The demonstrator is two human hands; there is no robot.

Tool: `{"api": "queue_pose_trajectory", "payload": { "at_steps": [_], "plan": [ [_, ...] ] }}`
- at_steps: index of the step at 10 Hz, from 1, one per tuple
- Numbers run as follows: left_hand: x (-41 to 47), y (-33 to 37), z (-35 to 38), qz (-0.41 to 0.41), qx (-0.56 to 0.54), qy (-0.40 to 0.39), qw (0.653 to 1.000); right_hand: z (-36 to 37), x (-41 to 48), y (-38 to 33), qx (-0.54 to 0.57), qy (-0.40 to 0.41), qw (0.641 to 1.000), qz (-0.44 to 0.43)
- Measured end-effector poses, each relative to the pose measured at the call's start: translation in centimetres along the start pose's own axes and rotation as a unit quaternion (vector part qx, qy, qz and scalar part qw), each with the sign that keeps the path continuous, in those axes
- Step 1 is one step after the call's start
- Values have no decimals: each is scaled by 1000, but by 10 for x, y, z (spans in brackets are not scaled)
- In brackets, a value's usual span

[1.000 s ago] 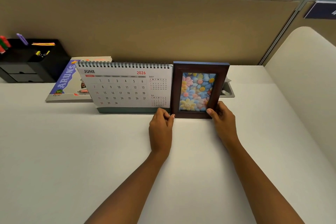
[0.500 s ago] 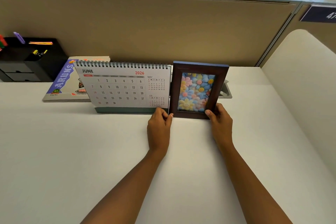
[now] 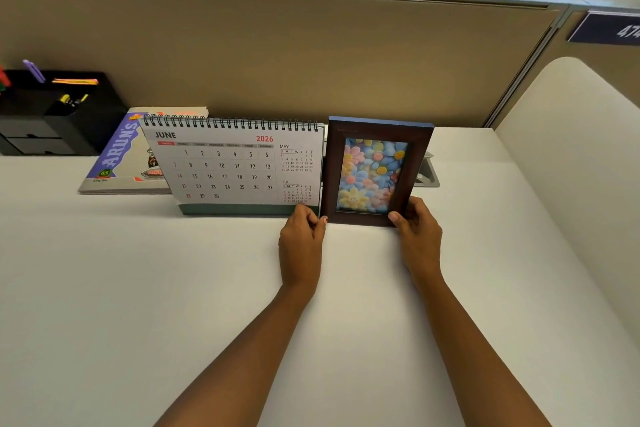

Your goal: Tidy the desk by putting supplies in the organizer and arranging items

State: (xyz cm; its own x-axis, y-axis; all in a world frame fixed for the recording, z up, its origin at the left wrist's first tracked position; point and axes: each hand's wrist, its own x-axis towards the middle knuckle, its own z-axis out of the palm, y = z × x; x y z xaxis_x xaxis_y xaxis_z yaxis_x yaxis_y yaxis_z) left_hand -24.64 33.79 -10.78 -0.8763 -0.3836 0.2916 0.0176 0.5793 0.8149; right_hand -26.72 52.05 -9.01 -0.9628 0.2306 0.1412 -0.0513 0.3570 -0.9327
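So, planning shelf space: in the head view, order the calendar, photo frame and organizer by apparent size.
1. White spiral-bound desk calendar.
2. Dark brown wooden photo frame and black plastic organizer: unsure; organizer farther, cut off.

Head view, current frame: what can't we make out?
Head view only:
- Grey object behind the photo frame: mostly hidden by it, unidentifiable.
- Black organizer: cut off by left edge; supplies inside too small.
- Notebook cover: partly covered by the desk calendar.
- Blue number sign: cut off by right edge.
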Motion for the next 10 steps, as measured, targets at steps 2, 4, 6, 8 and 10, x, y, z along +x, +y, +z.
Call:
{"api": "queue_pose_trajectory", "payload": {
  "at_steps": [2, 4, 6, 8, 10],
  "plan": [
    [-1, 1, 0, 1, 4, -1, 1000, 1, 0, 0, 2, 1, 1000, 9],
    [-1, 1, -2, 3, 1, -2, 1000, 4, -2, -1, -18, 13, 1000, 0],
    [-3, 2, -5, 8, -6, -11, 1000, 5, -11, -1, -29, 61, 998, 2],
    [-17, -3, -17, 61, 2, -58, 996, 6, -38, -3, -57, 136, 989, 14],
    [-53, -13, -44, 65, 6, -68, 996, 4, -86, -10, -70, 134, 988, -13]
  ]
}}
